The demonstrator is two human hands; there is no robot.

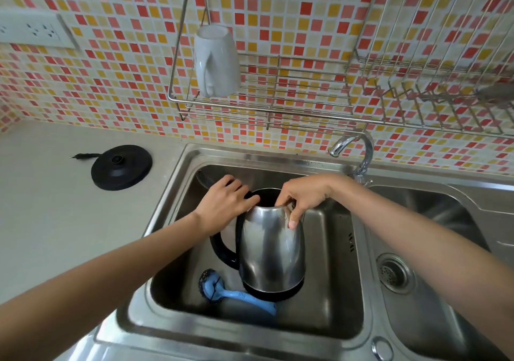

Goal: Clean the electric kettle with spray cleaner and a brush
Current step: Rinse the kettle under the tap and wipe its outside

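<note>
step: readying kettle (271, 249), upright in sink (250, 153) | left grip (222, 202): fingers fairly straight, resting on kettle's handle-side top | right grip (300, 196): pinching kettle rim | brush (236, 295): just beside kettle base | next: probably needs spray, none visible

White mug (217, 61) upside down on wire rack (278, 104), well beyond L hand (225, 202). Tap (358, 149) just behind R hand (303, 196). Wall socket (33, 31) far left of both; drain (395, 274) to their right.
</note>
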